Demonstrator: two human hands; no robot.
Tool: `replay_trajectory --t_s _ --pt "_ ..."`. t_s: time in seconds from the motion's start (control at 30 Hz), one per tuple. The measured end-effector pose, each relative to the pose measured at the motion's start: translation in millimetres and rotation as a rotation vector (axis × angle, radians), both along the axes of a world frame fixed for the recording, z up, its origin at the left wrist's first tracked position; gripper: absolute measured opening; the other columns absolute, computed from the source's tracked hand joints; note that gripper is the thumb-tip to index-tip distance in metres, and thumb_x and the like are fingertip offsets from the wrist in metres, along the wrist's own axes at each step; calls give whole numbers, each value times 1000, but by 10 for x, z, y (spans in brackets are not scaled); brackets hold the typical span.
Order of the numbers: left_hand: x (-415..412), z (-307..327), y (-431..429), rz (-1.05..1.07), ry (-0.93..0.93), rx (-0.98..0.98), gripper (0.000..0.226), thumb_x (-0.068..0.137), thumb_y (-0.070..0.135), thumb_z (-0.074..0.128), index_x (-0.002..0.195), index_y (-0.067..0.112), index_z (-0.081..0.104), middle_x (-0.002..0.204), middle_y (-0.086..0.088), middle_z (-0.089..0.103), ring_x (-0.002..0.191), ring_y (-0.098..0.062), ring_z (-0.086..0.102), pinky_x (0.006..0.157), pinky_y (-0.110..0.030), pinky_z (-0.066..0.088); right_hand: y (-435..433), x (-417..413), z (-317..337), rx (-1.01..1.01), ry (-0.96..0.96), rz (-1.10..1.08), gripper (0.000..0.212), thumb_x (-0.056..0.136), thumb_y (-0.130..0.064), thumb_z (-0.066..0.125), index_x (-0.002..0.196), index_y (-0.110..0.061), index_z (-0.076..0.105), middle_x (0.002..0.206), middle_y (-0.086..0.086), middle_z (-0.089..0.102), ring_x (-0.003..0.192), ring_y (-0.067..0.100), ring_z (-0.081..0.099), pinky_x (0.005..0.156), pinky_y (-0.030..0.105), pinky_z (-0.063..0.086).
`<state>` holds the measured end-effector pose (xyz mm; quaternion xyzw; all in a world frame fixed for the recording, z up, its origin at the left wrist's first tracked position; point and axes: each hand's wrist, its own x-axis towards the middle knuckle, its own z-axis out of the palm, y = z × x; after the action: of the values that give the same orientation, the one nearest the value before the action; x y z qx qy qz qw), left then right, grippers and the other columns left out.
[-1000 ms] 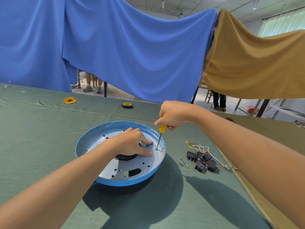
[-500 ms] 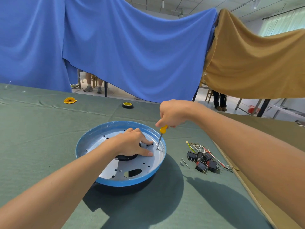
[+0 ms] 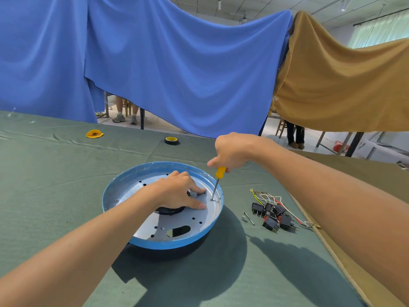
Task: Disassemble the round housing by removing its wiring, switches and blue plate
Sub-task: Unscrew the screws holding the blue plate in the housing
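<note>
The right hand (image 3: 232,151) twists slightly, clenched on the yellow screwdriver (image 3: 218,180), tip still in the screw (image 3: 212,199) at the right rim of the blue plate (image 3: 159,242). The left hand (image 3: 177,191) presses flat on the plate. Wiring (image 3: 270,198) and switches (image 3: 274,218) lie beside it, so only the plate remains, I'd say.

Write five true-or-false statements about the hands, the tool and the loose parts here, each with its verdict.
1. The right hand grips a yellow-handled screwdriver. True.
2. The screwdriver's tip points up into the air. False: it points down onto a screw in the blue plate.
3. The left hand presses on the plate. True.
4. The switches are mounted in the plate. False: they lie with their wires on the green cloth, right of the plate.
5. A tape roll lies on the cloth beyond the plate. True.
</note>
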<state>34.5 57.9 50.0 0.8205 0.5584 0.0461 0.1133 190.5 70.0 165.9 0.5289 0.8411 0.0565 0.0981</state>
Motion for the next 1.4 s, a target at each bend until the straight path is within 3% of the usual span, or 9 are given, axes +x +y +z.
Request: replay_trajectory --t_s 0.27,0.4,0.6,0.67,0.83,1.03,1.2,1.33,1.4 --pt "4 0 4 -1 12 2 62 85 65 55 142 43 45 133 4 40 121 -22 31 106 -46 32 44 76 58 -167 146 53 6 85 -31 70 79 -30 67 76 -4 63 60 11 56 51 21 42" --pt "-2 3 0 -7 19 10 61 84 66 55 140 44 46 134 4 41 121 -23 31 106 -47 32 56 43 11 -20 88 -33 64 87 -70 44 60 -14 60 41 -7 55 34 9 48 47 22 38" --pt "14 15 -19 0 22 9 62 85 64 54 142 42 45 135 4 41 120 -22 32 106 -47 33 83 43 -22 2 153 -29 23 80 -29 63 77 -8 69 61 5 66 55 21 52 46 21 39" --pt "14 19 -22 -5 31 10 61 86 64 54 142 41 44 135 4 41 120 -22 32 106 -47 33 82 50 -22 -41 173 -44 27 78 -31 62 86 -7 70 65 6 64 51 20 49 43 18 38" --pt "5 26 -27 -9 20 5 62 86 64 54 142 41 45 134 4 41 120 -21 32 106 -47 33 93 61 -71 69 189 -45 60 89 -60 51 51 -13 51 37 -5 47 47 18 47 46 25 33" --pt "8 19 -19 -5 19 3 63 85 64 54 143 41 44 134 4 40 121 -21 31 106 -47 32 72 82 -55 -27 208 -18 31 81 -40 64 87 -10 72 66 1 68 57 16 57 49 21 43" --pt "1 14 -12 -5 14 4 62 85 64 55 142 43 44 134 5 40 122 -21 31 106 -47 33 92 93 -78 75 213 -54 63 87 -64 50 53 -13 59 35 -6 54 47 15 56 47 23 37" --pt "7 19 -22 -3 20 6 62 86 64 54 142 42 44 135 4 40 122 -22 31 106 -48 33 108 104 -79 16 228 -21 31 83 -36 61 87 -8 72 74 6 73 71 21 63 53 24 44" --pt "10 23 -30 -5 20 9 62 86 64 54 142 42 44 135 4 40 121 -22 31 106 -48 33 105 102 -84 7 217 -33 47 83 -50 60 98 -7 70 90 10 72 82 25 66 59 27 47"
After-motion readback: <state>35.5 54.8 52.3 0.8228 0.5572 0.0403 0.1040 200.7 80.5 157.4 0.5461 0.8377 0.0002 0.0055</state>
